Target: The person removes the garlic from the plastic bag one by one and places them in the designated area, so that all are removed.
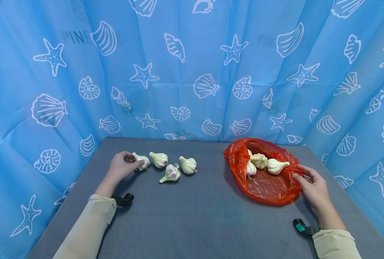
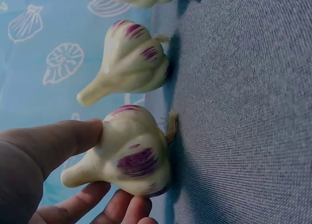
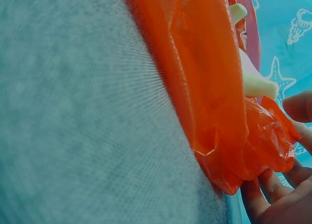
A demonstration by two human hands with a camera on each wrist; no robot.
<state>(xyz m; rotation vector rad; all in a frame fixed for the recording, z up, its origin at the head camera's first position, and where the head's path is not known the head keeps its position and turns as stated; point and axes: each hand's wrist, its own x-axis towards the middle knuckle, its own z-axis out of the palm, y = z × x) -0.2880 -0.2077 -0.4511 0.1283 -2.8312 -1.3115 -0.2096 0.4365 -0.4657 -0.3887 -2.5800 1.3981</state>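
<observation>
At the left of the table, my left hand (image 1: 122, 166) pinches a garlic bulb (image 1: 141, 162) between thumb and fingers. The left wrist view shows this purple-streaked bulb (image 2: 139, 156) close up, its roots near the cloth. Three more bulbs lie just right of it: one nearest (image 1: 159, 159), one in front (image 1: 171, 173), one farther right (image 1: 188, 165). On the right stands an open red plastic bag (image 1: 269, 199) with several garlic bulbs (image 1: 277, 166) inside, some partly hidden by its wall. My right hand (image 1: 315, 187) holds the bag's right rim between thumb and fingers.
A grey cloth-covered table (image 1: 192, 219) lies under everything. Behind it and along both sides hangs a blue curtain (image 1: 185, 82) with white shells and starfish. Black straps (image 1: 123, 200) sit at both wrists.
</observation>
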